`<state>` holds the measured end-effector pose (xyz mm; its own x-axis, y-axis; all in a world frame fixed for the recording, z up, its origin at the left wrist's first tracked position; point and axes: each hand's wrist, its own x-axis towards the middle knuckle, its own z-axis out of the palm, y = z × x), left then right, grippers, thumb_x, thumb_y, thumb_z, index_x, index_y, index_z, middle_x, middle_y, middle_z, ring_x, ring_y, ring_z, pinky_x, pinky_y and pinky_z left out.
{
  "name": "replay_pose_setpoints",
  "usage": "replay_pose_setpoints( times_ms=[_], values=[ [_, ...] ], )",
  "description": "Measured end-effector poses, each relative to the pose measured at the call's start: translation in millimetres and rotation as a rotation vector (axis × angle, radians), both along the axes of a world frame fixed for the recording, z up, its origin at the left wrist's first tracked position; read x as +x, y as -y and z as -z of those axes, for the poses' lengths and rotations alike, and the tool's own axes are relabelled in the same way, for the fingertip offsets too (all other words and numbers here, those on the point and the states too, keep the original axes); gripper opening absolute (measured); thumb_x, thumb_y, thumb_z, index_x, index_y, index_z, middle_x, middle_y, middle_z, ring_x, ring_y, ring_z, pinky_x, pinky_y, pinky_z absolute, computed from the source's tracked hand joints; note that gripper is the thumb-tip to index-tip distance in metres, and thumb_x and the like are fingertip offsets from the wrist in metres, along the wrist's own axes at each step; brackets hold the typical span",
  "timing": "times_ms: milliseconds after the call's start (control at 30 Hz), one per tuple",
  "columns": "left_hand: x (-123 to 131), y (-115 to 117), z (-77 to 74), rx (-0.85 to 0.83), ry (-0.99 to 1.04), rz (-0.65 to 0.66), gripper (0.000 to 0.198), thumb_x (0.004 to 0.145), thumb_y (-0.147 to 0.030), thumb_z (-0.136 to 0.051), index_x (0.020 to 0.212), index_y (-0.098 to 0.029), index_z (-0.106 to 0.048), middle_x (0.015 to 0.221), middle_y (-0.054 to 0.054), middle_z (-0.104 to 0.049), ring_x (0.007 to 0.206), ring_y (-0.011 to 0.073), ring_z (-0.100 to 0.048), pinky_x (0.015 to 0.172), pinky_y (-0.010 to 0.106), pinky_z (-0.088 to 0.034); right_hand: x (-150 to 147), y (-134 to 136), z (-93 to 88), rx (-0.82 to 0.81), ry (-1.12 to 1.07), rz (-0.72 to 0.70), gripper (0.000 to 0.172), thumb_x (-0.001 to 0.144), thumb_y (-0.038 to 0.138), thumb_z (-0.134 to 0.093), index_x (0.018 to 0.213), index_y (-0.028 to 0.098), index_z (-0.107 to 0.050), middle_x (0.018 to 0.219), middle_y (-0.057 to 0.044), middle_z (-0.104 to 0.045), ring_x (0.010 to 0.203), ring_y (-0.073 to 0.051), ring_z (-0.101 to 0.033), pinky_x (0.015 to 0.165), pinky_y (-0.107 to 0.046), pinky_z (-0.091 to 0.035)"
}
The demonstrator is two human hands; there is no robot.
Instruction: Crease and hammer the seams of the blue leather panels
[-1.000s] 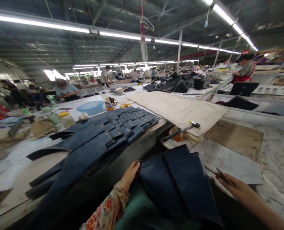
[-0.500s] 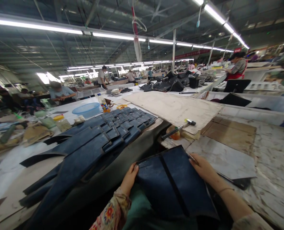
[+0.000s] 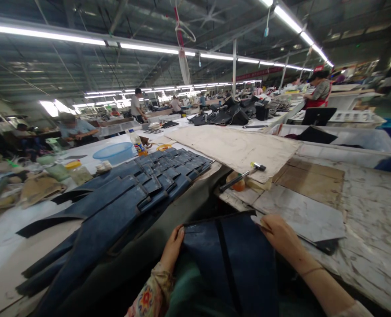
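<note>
Dark blue leather panel point(image 3: 248, 259): one piece, with one darker strip running down its middle. It lies across the person's lap at the near edge of the work table point(image 3: 374, 229), its top edge raised toward the bench.

Left hand point(image 3: 174, 246): fingers folded over the panel's upper left edge and closed on it; the thumb is hidden behind the leather.

Right hand point(image 3: 279, 235): closed on the panel's upper right corner, fingertips pinched there. The corner meets the edge of one grey slab point(image 3: 301, 213) lying flat on the table.

Other items, counted:
- One hammer point(image 3: 241, 176), lying beyond the slab, head to the right, shaft resting across one orange object point(image 3: 235, 184).
- One large beige sheet point(image 3: 238, 147) spread behind the hammer.
- One brown board point(image 3: 311, 176) just right of the sheet.
- One spread of dark blue leather pieces point(image 3: 132, 193) on the left-hand table, long strips nearer and small pieces farther off; they overlap too closely for a sure count.
- One blue basin point(image 3: 114, 152) and one bottle point(image 3: 138, 143) behind that spread.

Three other people are clearly seen: one in a red apron point(image 3: 319, 92) at the right, one seated point(image 3: 75, 127) at the left, one standing point(image 3: 136, 103) farther back. More distant figures are too blurred to count.
</note>
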<state>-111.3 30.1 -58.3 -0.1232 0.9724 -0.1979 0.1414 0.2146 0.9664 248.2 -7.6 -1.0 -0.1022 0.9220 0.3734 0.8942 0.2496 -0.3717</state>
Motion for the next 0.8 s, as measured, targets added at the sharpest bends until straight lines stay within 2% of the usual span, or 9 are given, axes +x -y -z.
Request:
replay_pose_setpoints(
  times_ms=[100,200,300,400,600,700,800],
  values=[
    [3.4,1.5,-4.1,0.048,-0.012,0.026,0.071,0.065,-0.065,-0.056,0.113,-0.014,-0.055,0.121,0.013,-0.058,0.117,0.0267,-0.051,0.101,0.033,-0.038,4.5,28.7,12.8,0.017,-0.051,-0.020,0.020,0.084,0.025,-0.044,0.064,0.021,-0.044,0.069,-0.003,-0.053,0.069,-0.018,-0.048,0.065,-0.029,-0.038],
    [8.6,3.5,-8.3,0.043,0.006,0.035,0.068,0.067,-0.064,-0.056,0.115,-0.015,-0.056,0.120,0.012,-0.060,0.113,0.0258,-0.054,0.096,0.032,-0.042,9.4,46.1,22.9,0.020,-0.112,-0.005,0.020,0.086,0.030,-0.044,0.068,0.021,-0.045,0.072,-0.004,-0.053,0.069,-0.018,-0.049,0.065,-0.029,-0.040],
    [12.5,3.2,-7.9,0.038,0.013,0.032,0.070,0.064,-0.065,-0.057,0.113,-0.015,-0.056,0.117,0.012,-0.061,0.110,0.0264,-0.056,0.092,0.032,-0.045,12.8,50.9,24.7,0.014,-0.105,0.018,0.023,0.086,0.032,-0.045,0.066,0.021,-0.042,0.069,-0.003,-0.051,0.066,-0.017,-0.048,0.063,-0.029,-0.040],
    [12.5,0.5,-3.8,0.067,-0.012,0.019,0.068,0.064,-0.064,-0.057,0.110,-0.015,-0.058,0.114,0.012,-0.063,0.110,0.0266,-0.056,0.093,0.033,-0.044,10.4,50.6,19.3,0.015,-0.061,0.027,0.024,0.084,0.030,-0.047,0.063,0.022,-0.039,0.067,-0.002,-0.050,0.066,-0.017,-0.047,0.062,-0.029,-0.039],
    [0.1,-3.3,-6.9,0.180,-0.174,-0.028,0.045,0.074,-0.050,-0.052,0.100,-0.015,-0.063,0.105,0.010,-0.067,0.102,0.0245,-0.061,0.092,0.036,-0.045,-7.3,57.1,9.7,-0.020,-0.058,0.028,0.022,0.084,0.029,-0.046,0.064,0.021,-0.043,0.073,-0.004,-0.053,0.073,-0.020,-0.051,0.067,-0.032,-0.042],
    [-7.9,-4.7,-11.4,0.197,-0.235,-0.075,0.037,0.076,-0.045,-0.050,0.095,-0.017,-0.064,0.100,0.009,-0.068,0.098,0.0230,-0.062,0.090,0.036,-0.046,-12.0,65.8,14.2,-0.082,-0.102,0.013,0.027,0.086,0.036,-0.046,0.064,0.021,-0.045,0.071,-0.004,-0.054,0.070,-0.019,-0.052,0.065,-0.031,-0.044],
    [-12.0,-4.8,-12.1,0.197,-0.290,-0.089,0.035,0.078,-0.043,-0.047,0.094,-0.017,-0.064,0.087,0.007,-0.070,0.087,0.0209,-0.065,0.085,0.035,-0.048,-12.8,77.5,24.6,-0.118,-0.186,-0.008,0.021,0.087,0.038,-0.046,0.076,0.022,-0.053,0.086,-0.005,-0.058,0.082,-0.019,-0.055,0.074,-0.031,-0.046]
  ],
)
